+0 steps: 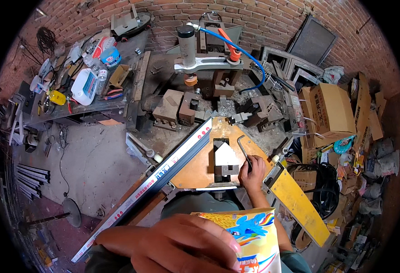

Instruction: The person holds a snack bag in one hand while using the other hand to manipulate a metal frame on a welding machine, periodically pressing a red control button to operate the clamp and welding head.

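Observation:
My left hand (182, 241) is close in front, its fingers closed on a yellow snack packet (254, 227) printed with a blue cartoon pony. The packet covers part of my right forearm. Farther off, my right hand (253, 173) is closed round the lower end of a bent metal hex key (242, 144). The long bar reaches up over a brown work board (191, 168). Left of this hand, a pointed metal block (226, 157) sits in a slot in the board. A long white-and-blue wrapped metal profile (150, 184) lies slantwise along the board's left edge.
Behind the board stands a machine with a grey cylinder (187, 50), a blue hose (260, 59) and heavy metal blocks (167, 109). At left, a bench holds a white jug (84, 86) and tools. A yellow rail (300, 204) and cardboard boxes (329, 109) are at right.

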Demonstrator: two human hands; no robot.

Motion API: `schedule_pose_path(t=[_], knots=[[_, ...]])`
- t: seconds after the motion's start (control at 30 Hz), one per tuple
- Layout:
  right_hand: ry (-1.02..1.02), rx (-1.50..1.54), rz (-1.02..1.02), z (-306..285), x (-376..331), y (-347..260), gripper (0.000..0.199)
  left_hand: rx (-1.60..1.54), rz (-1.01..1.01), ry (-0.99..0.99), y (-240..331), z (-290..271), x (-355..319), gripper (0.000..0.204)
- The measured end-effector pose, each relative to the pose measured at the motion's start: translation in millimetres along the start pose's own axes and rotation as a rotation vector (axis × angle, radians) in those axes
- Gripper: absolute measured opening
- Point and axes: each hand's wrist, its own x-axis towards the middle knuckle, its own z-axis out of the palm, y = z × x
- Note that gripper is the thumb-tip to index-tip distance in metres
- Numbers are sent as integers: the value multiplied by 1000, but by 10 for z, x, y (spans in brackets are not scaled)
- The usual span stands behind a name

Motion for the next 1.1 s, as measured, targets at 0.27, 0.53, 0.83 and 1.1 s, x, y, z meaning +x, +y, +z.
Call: schedule_pose_path(t=[0.27, 0.53, 0.83, 1.1], knots=[[0, -6, -5, 8, -3, -6, 29, -64, -32, -446, -44, -411, 178, 19], [-16, 4, -2, 7, 10, -38, 29, 17, 130, -47, -209, -19, -46, 25], [-9, -5, -4, -4, 12, -8, 29, -127, -288, -599, 72, -560, 264, 30], [-18, -6, 2, -4, 15, -28, 30, -80, -275, -439, 43, -413, 126, 24]])
